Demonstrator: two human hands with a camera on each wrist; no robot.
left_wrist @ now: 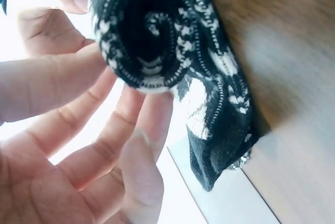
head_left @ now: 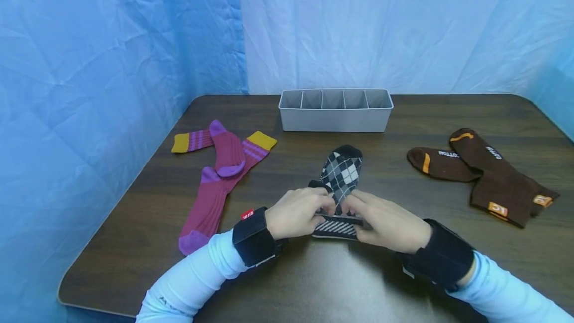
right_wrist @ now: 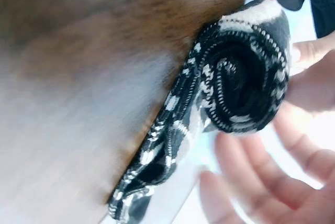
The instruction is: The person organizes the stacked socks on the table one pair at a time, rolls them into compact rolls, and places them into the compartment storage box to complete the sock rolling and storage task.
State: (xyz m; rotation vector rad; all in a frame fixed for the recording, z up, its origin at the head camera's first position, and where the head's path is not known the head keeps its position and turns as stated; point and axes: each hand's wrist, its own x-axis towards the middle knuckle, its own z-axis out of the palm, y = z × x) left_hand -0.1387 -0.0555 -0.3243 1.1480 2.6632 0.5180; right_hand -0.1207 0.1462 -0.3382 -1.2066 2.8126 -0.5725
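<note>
Black, grey and white argyle socks (head_left: 343, 171) lie at the middle of the table, toe end pointing away from me. Their near end is rolled up; both wrist views show the roll (left_wrist: 152, 30) end-on as a spiral of layers. My left hand (head_left: 298, 213) grips the roll's left end, thumb on the near side and fingers over the top. On the right end, my right hand (head_left: 387, 219) holds the roll between thumb and fingers in the same way. The flat part of the socks stretches out beyond the roll, with a black heel poking out on the left.
Behind the socks stands a grey box (head_left: 334, 120) with several compartments. Crossed maroon socks (head_left: 208, 201) with purple and yellow ends lie at the left. Brown socks (head_left: 498, 183) with orange marks overlap each other at the right. Blue sheeting surrounds the dark wooden table (head_left: 148, 243).
</note>
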